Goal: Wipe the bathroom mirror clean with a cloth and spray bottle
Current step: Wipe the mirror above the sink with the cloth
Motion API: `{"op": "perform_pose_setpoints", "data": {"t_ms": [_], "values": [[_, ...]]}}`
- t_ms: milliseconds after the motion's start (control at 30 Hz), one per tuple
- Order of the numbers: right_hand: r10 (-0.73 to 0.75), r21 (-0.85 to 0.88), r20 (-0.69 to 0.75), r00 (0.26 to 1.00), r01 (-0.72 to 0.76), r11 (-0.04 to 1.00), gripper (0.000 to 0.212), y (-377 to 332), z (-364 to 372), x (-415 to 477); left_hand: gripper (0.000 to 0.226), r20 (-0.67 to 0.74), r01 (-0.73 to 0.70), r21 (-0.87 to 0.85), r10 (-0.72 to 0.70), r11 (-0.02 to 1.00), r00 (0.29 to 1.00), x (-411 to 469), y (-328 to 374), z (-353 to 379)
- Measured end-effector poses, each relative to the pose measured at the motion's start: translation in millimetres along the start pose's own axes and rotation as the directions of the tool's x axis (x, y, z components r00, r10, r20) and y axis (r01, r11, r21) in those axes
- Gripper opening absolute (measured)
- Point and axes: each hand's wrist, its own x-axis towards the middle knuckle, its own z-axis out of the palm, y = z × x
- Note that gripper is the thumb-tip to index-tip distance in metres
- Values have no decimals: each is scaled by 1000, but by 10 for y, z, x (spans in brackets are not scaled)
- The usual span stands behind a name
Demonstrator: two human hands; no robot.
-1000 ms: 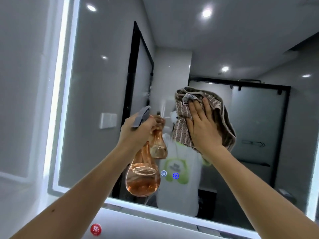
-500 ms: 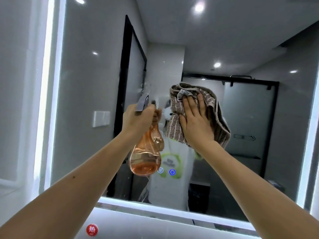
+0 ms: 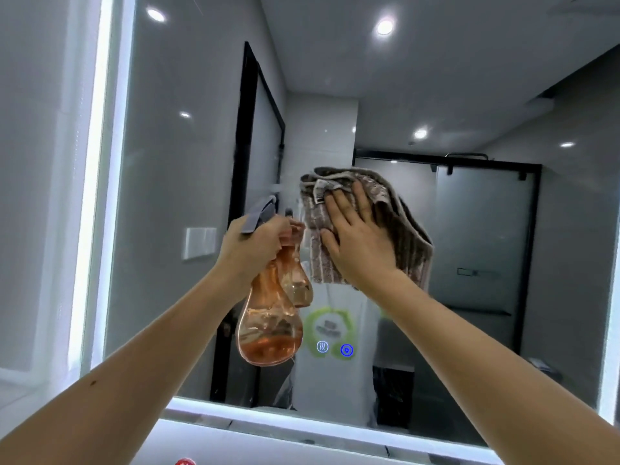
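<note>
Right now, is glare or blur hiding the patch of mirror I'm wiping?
Head view: no glare at the cloth under the right hand; the reflected ceiling spotlights sit higher on the mirror. Same view: the lit strip on the mirror's left edge is blown out white, and the nozzle of the spray bottle in the left hand is slightly blurred.

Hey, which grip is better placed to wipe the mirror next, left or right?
Right. The right grip lies flat on the cloth, held up against the mirror, ready to wipe. The left grip is wrapped round the spray bottle.
</note>
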Motion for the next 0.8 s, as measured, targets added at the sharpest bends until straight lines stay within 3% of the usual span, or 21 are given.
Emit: {"op": "perform_pose_setpoints", "data": {"t_ms": [133, 233, 467, 633, 800], "values": [[-128, -21, 71, 989, 129, 991, 56, -653, 188, 441, 14, -30, -29, 84, 32, 996, 999, -32, 32, -292], [-137, -4, 108, 985, 138, 990, 57, -907, 367, 560, 31, -60, -38, 119, 46, 992, 997, -54, 18, -522], [-148, -50, 25, 989, 149, 988, 50, -468, 222, 353, 16, -140, 20, 98, -6, 995, 990, -29, -73, -651], [-117, -86, -64, 991, 111, 990, 57, 140, 38, -17, 25, -114, 26, 129, -11, 991, 993, -47, -140, -478], [-70, -64, -56, 996, 66, 996, 54, 66, 11, 47, 19, -77, 17, 100, -9, 995, 997, -4, -110, -426]]}}
